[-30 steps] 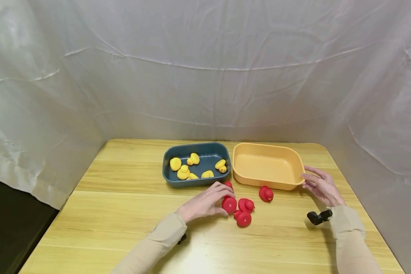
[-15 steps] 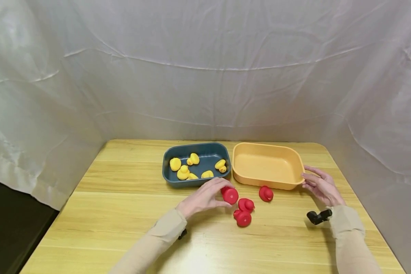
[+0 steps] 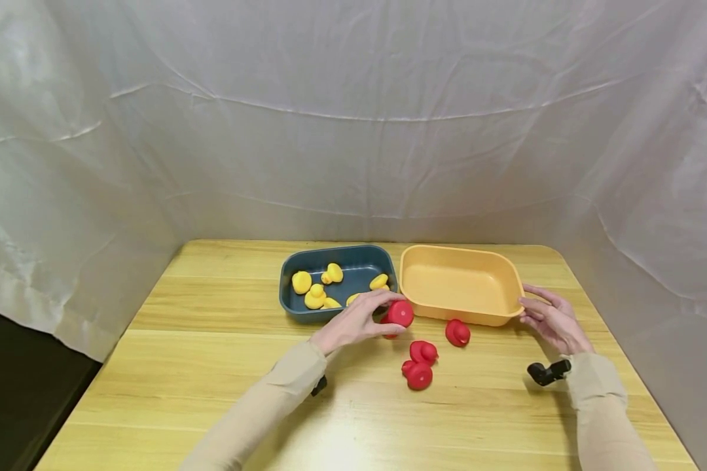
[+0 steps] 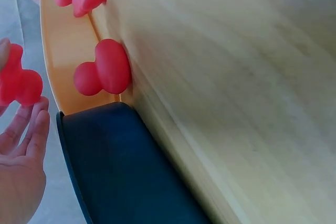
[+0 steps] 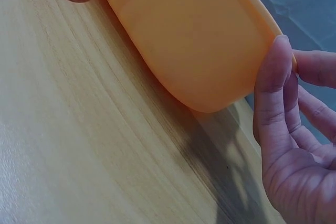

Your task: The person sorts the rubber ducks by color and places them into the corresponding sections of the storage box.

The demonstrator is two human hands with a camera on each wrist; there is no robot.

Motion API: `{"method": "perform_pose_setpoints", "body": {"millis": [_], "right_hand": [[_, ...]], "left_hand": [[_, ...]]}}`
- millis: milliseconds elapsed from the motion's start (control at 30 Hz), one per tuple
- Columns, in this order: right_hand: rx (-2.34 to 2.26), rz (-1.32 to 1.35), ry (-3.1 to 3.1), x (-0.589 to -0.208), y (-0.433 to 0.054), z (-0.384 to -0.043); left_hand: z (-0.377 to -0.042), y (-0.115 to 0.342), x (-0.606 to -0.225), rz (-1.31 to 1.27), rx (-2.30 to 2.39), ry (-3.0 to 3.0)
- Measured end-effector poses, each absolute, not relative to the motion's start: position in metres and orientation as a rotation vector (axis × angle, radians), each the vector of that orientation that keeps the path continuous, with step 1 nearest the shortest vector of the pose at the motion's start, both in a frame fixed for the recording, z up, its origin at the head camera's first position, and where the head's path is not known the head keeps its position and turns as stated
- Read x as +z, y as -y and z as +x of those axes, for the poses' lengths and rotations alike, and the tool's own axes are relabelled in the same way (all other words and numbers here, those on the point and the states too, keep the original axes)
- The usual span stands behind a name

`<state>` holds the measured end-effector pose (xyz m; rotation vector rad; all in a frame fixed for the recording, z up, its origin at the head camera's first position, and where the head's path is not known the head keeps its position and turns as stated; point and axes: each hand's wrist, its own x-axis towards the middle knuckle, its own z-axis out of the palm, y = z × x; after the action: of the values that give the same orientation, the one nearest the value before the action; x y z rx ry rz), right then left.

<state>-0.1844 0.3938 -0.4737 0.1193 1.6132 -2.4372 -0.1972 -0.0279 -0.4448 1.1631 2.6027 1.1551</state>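
My left hand point(image 3: 353, 322) pinches a red rubber duck point(image 3: 401, 313) between thumb and fingers, raised off the table, its flat base toward the head camera. In the left wrist view the held duck point(image 4: 21, 80) is cut by the left edge. Another red duck point(image 4: 112, 66) sits on the table below, mostly hidden from the head view by the held one. My right hand point(image 3: 555, 322) pinches the rim of the orange bin point(image 3: 459, 313) at its right corner; thumb and fingertip meet across the rim in the right wrist view. Nothing lies inside that bin.
A dark blue bin point(image 3: 330, 315) holding several yellow ducks point(image 3: 315, 296) stands left of the orange one. More red ducks lie in front: one duck point(image 3: 458, 333) near the orange bin, two others point(image 3: 423, 352) touching nearer the front. Grey curtain point(image 3: 365, 131) hangs behind the wooden table point(image 3: 182, 366).
My left hand has picked up a red duck and carried it up and slightly right, toward the gap between the bins. The right hand has stayed on the orange bin's rim.
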Motion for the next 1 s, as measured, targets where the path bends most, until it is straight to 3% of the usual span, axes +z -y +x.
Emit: {"method": "perform_pose_setpoints", "body": {"millis": [667,1000], "right_hand": [[-2.461,0.110,-1.571,-0.473,-0.394,-0.184],[-2.457,0.095,-1.579,-0.475,-0.395,-0.184]], "left_hand": [[-0.221,-0.002,-0.438,1.002,1.134,-2.650],[-0.236,-0.017,-0.441,1.088,1.174,-2.672]]}}
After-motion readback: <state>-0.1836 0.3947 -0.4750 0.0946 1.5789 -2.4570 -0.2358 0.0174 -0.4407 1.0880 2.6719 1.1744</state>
